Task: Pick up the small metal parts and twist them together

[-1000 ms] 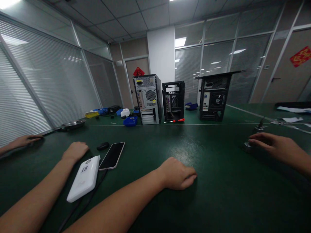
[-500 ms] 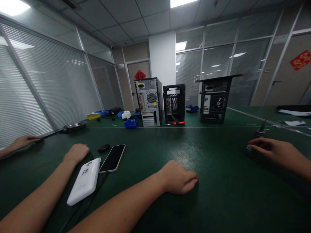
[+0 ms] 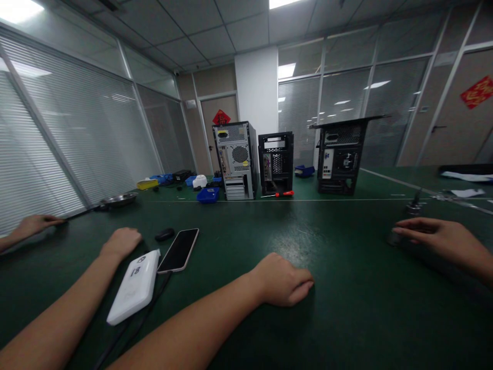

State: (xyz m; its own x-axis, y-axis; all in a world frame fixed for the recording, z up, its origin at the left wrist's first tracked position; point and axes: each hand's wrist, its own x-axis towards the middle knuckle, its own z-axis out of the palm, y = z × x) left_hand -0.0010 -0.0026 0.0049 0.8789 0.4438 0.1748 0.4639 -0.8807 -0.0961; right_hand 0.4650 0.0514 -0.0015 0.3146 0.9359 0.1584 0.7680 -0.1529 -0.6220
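My left hand (image 3: 283, 280) rests on the green table as a loose fist, its thumb on the near side. I see nothing held in it. Over at the right, my right hand (image 3: 442, 236) reaches in from the edge of view with thumb and fingers close together. Its fingertips are at a small greyish object (image 3: 394, 238) that is too blurred to name. Just behind them stands a dark, pointed thing with a metallic base (image 3: 414, 206). Straight ahead, a red-handled screwdriver (image 3: 284, 193) lies in front of a black open computer case (image 3: 276, 164).
Another person's hand (image 3: 121, 244) rests at left near a white power bank (image 3: 134, 288), a phone (image 3: 179, 251) and a mouse (image 3: 165, 234). A further hand (image 3: 34, 226) is at far left. More computer cases (image 3: 236, 162) and a blue bin (image 3: 208, 195) stand behind.
The fingers of my right hand have shifted slightly over the small object. My left hand has stayed where it was. The view has tilted a little.
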